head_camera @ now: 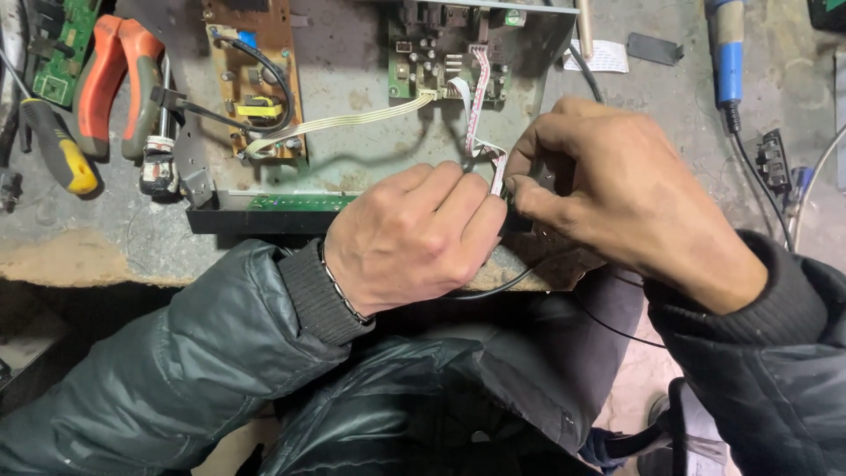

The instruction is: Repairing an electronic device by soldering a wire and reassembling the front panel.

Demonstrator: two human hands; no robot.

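Left hand (410,238) and right hand (617,194) meet at the near edge of the worktop (687,132), fingertips touching. Both grips narrow, pinched together on a small black part at the end of a black cable (493,286); the part is mostly hidden. Just above the grip, a red-and-white ribbon wire (476,106) runs up to the green circuit board (441,53). Pliers (115,79) lie well off, beyond the left hand.

You worked in an electronics repair workshop: worn bench (370,167), bare circuit boards (251,75), orange-handled pliers (115,79), yellow-tipped screwdriver (57,145).
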